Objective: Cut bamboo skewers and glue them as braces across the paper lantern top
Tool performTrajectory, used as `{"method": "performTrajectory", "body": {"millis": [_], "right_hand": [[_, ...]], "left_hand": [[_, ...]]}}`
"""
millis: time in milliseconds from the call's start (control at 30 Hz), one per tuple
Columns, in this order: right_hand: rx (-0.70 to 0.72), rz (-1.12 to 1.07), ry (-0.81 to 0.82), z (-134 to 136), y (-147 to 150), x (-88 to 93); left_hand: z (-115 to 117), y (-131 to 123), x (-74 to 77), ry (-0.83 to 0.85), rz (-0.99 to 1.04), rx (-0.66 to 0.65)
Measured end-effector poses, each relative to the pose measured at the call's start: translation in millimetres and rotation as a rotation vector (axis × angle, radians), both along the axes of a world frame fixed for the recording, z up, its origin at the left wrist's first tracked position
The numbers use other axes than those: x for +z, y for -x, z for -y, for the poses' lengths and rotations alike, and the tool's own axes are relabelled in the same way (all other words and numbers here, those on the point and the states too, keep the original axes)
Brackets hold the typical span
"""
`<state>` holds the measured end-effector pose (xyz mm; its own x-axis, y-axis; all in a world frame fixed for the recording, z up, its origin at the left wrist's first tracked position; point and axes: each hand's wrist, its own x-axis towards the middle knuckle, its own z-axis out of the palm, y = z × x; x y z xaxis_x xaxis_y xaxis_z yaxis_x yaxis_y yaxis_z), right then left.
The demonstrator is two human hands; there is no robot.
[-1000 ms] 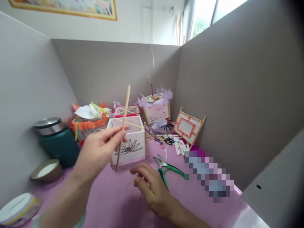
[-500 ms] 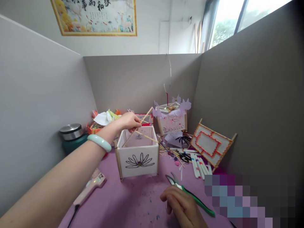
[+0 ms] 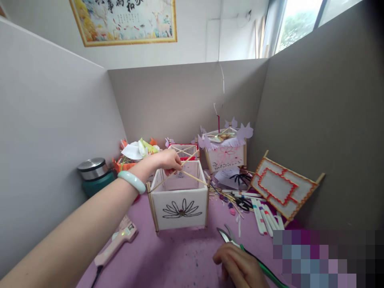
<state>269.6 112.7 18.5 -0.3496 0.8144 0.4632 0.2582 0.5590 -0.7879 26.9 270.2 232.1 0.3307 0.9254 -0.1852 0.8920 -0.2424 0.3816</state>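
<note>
My left hand (image 3: 172, 162), with a pale bangle (image 3: 132, 182) at the wrist, pinches a thin wooden stick (image 3: 189, 157) slantwise over a white open-topped box frame (image 3: 180, 208). The box has wooden corner posts and a black flower drawn on its front panel. Another thin stick (image 3: 195, 177) slopes to the front right post; the two cross near my fingers. Low on the right, my right hand (image 3: 240, 266) lies with curled fingers by the green-handled pruning shears (image 3: 264, 269), covering part of them. Whatever is inside those fingers, if anything, is hidden.
A pink glue gun (image 3: 118, 242) lies left of the box, a green flask (image 3: 97, 180) behind it. A decorated lantern (image 3: 226, 154) stands at the back. Markers (image 3: 265, 218), black scissors (image 3: 243, 203) and a red-trimmed panel (image 3: 277, 186) are at the right.
The held stick's upper end has come down toward the box's far right corner, with my left hand still pinching it. The view has shifted slightly; my right hand stays by the shears.
</note>
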Motion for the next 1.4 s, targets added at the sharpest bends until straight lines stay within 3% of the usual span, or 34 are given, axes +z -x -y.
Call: {"method": "performTrajectory", "body": {"millis": [533,1167,1300,1400], "right_hand": [[-0.006,0.048,0.083,1.7,-2.9,5.7],[-0.021,0.068,0.036,2.0,-3.5,7.1],[0.005,0.075,0.04,1.1,-5.2,18.2],[0.028,0.095,-0.016,-4.3,-7.0,44.4]], "left_hand": [[-6.9,0.9,-12.0,0.061,-0.021,-0.033],[-3.5,-3.4,-7.6,0.026,-0.063,-0.01],[0.9,2.0,0.8,-0.096,-0.014,-0.003],[5.7,10.4,9.7,-0.216,0.022,0.047]]}}
